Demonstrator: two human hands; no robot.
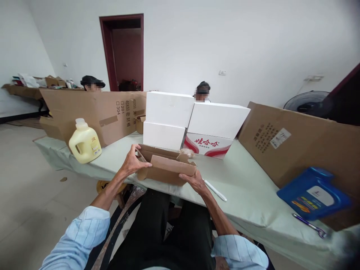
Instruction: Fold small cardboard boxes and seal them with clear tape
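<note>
A small brown cardboard box (165,173) with its flaps up sits at the table's near edge, between my two hands. My left hand (132,161) grips its left end, thumb along the near flap and fingers behind the corner. At the right end my right hand (195,180) is closed on the near side, its thumb on the flap and the other fingers partly hidden. A white, slim, long-handled object (215,190) lies on the table just right of my right hand. Behind the box rests a small clear, crumpled-looking item (187,152), too blurred to name.
White boxes (168,108) are stacked ahead on the green-covered table (247,180). A yellow jug (84,144) stands left, before a large carton (109,112). On the right, a blue bottle (313,193) and a purple-handled tool (309,225) lie by another carton (281,146). Two people sit beyond.
</note>
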